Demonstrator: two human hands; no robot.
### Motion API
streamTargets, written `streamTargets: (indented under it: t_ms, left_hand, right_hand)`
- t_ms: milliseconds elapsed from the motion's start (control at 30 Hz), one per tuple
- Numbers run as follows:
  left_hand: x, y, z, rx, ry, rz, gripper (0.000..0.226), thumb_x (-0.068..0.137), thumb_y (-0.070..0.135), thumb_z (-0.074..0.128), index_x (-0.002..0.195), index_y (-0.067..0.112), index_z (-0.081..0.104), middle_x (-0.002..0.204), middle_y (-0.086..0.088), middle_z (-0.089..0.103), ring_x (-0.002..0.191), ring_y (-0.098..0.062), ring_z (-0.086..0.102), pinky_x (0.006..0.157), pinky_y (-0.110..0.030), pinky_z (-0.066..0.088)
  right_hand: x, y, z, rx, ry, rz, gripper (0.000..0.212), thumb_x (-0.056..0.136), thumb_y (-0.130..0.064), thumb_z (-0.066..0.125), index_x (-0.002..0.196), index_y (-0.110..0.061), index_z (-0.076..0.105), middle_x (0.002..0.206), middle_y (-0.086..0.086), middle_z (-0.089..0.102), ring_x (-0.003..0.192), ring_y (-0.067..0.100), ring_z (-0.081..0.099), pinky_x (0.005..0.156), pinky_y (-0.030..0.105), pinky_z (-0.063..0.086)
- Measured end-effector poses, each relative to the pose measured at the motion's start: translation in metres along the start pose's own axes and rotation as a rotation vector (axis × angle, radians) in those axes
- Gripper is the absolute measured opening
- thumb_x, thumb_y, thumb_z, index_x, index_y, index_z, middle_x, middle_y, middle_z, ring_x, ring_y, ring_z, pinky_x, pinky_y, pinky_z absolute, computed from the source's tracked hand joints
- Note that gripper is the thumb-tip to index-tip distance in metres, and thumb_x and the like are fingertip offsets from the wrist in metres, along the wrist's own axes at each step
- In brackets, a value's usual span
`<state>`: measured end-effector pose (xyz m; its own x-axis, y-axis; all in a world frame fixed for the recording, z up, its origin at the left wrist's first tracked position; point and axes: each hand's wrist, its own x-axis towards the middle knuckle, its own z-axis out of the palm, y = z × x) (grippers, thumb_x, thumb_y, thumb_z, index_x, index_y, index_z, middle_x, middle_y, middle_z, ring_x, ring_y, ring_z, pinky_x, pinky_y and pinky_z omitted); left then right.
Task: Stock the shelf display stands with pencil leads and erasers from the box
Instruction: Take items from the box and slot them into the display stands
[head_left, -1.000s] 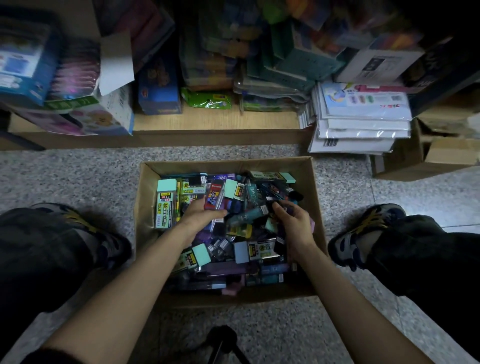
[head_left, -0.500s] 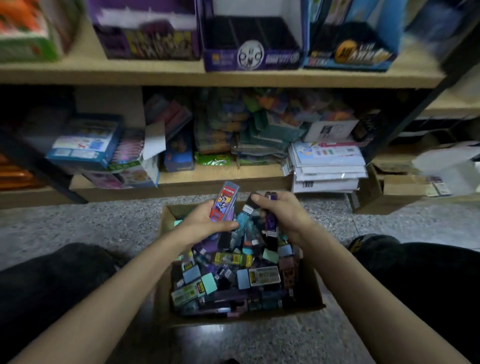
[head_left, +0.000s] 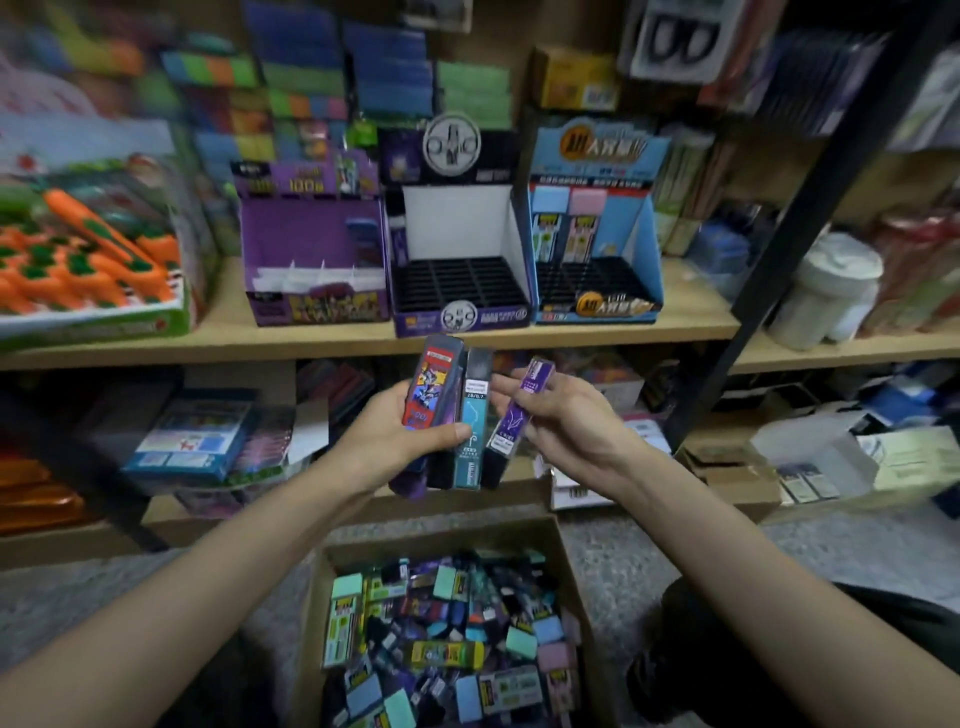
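My left hand (head_left: 400, 436) grips several pencil lead cases, among them a red one (head_left: 434, 384) and a teal one (head_left: 471, 431). My right hand (head_left: 563, 415) pinches a purple lead case (head_left: 522, 410) right beside them. Both hands hover just below the shelf edge, in front of three display stands: a purple stand (head_left: 311, 260), a dark stand with an empty black grid (head_left: 460, 283), and a blue stand (head_left: 597, 249) with two packs at its back. The cardboard box (head_left: 571, 556) full of lead cases and erasers sits on the floor below.
A tray of orange carrot-shaped items (head_left: 88, 254) fills the shelf's left. A black shelf post (head_left: 789, 223) slants at the right, with a white cup (head_left: 826, 291) beyond it. Lower shelves hold stacked packs and cartons. My knee (head_left: 779, 654) is right of the box.
Both hands have come up out of the box with lead cases and now sit higher, near the display shelf. My view has tilted up from the box to the stands.
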<state>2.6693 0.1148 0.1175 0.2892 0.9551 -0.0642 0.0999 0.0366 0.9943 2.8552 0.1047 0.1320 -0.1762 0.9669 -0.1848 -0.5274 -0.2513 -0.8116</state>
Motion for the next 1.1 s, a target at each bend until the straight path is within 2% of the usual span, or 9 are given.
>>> streamTargets:
  t_ms: [67,133,267,367,467,533,667,833,1100]
  left_hand:
    - [0.007,0.010,-0.001,-0.014,0.045,0.031,0.027,0.073,0.006,0.076,0.092,0.019,0.061,0.076,0.007,0.073,0.069,-0.006,0.067,0.059,-0.021,0.053]
    - [0.015,0.017,-0.003,-0.045,0.090,0.049,0.030,0.070,0.008,0.078,0.094,0.017,0.063,0.081,0.003,0.074,0.074,-0.011,0.067,0.068,-0.028,0.055]
    - [0.030,0.029,-0.001,-0.108,0.131,0.051,0.029,0.069,0.010,0.077,0.093,0.018,0.063,0.082,0.002,0.074,0.072,-0.011,0.068,0.058,-0.023,0.056]
    - [0.042,0.034,0.001,-0.106,0.170,0.013,0.026,0.074,0.014,0.077,0.094,0.021,0.062,0.086,-0.002,0.073,0.072,-0.015,0.068,0.050,-0.029,0.055]
    - [0.054,0.038,0.003,-0.122,0.199,-0.007,0.029,0.074,0.019,0.078,0.099,0.022,0.062,0.092,-0.006,0.072,0.074,-0.022,0.066,0.043,-0.030,0.052]
    - [0.062,0.039,0.004,-0.107,0.217,0.000,0.032,0.075,0.021,0.077,0.102,0.023,0.061,0.090,-0.002,0.072,0.075,-0.020,0.068,0.042,-0.030,0.050]
    - [0.076,0.040,0.002,-0.052,0.276,0.042,0.029,0.074,0.021,0.077,0.099,0.023,0.061,0.084,0.001,0.072,0.070,-0.014,0.070,0.042,-0.030,0.049]
    - [0.083,0.037,0.004,-0.061,0.310,0.060,0.026,0.075,0.019,0.076,0.095,0.027,0.060,0.080,0.007,0.071,0.067,-0.008,0.069,0.046,-0.031,0.051]
    - [0.075,0.034,-0.015,-0.052,0.364,0.043,0.031,0.073,0.020,0.077,0.099,0.023,0.060,0.082,0.005,0.071,0.069,-0.011,0.065,0.056,-0.033,0.050]
  right_hand:
    - [0.002,-0.015,-0.003,-0.048,-0.047,-0.046,0.025,0.097,0.005,0.036,0.121,0.003,0.042,0.124,0.024,0.058,0.108,0.026,0.063,0.092,0.033,0.053]
    - [0.001,-0.028,-0.008,-0.220,-0.077,-0.079,0.021,0.099,-0.008,0.042,0.116,-0.002,0.050,0.121,0.019,0.063,0.097,0.023,0.069,0.079,0.031,0.058]
    - [0.002,-0.044,-0.016,-0.485,-0.035,-0.165,0.028,0.099,-0.029,0.043,0.107,-0.006,0.058,0.079,0.015,0.070,0.047,0.018,0.058,0.046,0.026,0.048]
    - [0.010,-0.053,-0.023,-0.606,0.098,-0.130,0.024,0.100,-0.026,0.042,0.102,-0.004,0.052,0.055,0.011,0.057,0.035,0.013,0.038,0.038,0.021,0.031]
    - [0.018,-0.068,-0.030,-0.635,0.123,0.003,0.008,0.093,-0.006,0.045,0.100,-0.004,0.044,0.052,0.004,0.055,0.037,0.012,0.040,0.037,0.020,0.031]
    - [0.025,-0.081,-0.037,-0.648,0.175,-0.009,0.021,0.087,0.005,0.045,0.107,-0.001,0.046,0.071,0.009,0.058,0.047,0.011,0.048,0.043,0.020,0.037]
    - [0.041,-0.115,-0.057,-0.660,0.311,-0.181,0.028,0.091,0.003,0.051,0.118,0.000,0.057,0.074,0.009,0.058,0.058,0.013,0.052,0.054,0.022,0.045]
    - [0.064,-0.156,-0.072,-0.725,0.519,-0.439,0.027,0.084,-0.003,0.066,0.108,0.007,0.056,0.072,0.006,0.060,0.054,0.005,0.057,0.048,0.015,0.048]
    - [0.119,-0.162,-0.002,-0.945,0.240,-0.615,0.004,0.085,-0.016,0.068,0.085,-0.012,0.066,0.072,0.001,0.069,0.059,0.001,0.062,0.054,0.014,0.049]
